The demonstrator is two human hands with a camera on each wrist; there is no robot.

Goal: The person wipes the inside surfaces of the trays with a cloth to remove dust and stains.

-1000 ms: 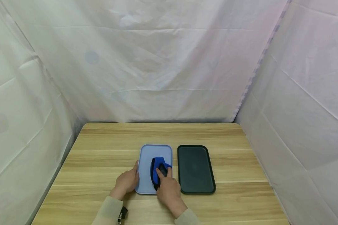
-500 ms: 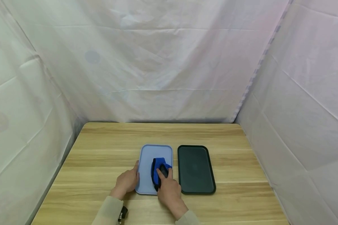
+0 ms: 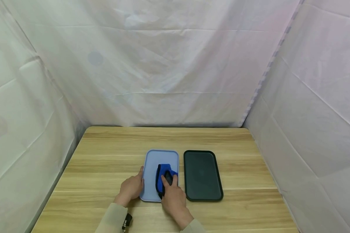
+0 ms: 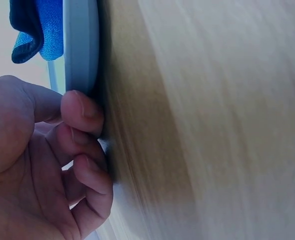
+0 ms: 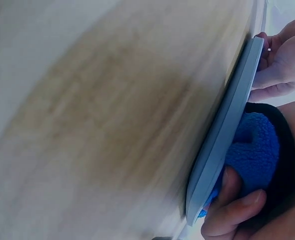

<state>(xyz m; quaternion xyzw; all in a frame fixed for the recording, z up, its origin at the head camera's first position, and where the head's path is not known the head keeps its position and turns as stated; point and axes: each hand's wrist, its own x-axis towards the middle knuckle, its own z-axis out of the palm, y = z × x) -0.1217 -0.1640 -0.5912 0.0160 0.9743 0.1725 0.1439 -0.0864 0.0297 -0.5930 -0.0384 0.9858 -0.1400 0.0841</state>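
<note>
Cloth (image 3: 161, 181), blue, plush pile, black edging: bunched on the light blue tray (image 3: 150, 176), lower centre of the head view. Dark oval patch (image 3: 169, 177) on top; cannot tell whether part of the cloth.

Right hand (image 3: 173, 197), lower centre: grips the cloth, two fingers spread in a V over the patch, others bent into the pile.

Left hand (image 3: 131, 187), left of that tray: forefinger stretched along its edge, thumb at the rim, remaining fingers curled against the outer wall.

Dark green tray (image 3: 203, 176), right of the light blue one, just beside it, neither hand touching; both on a wood-grain tabletop (image 3: 105, 155).

Progress, as judged: cloth in place on the light blue tray, work there under way; release of cloth and tray not yet done.

By view: curled left fingertips, left wrist only; pile texture and bent right fingertips, clearest at right wrist; dark green tray entire, head only.
</note>
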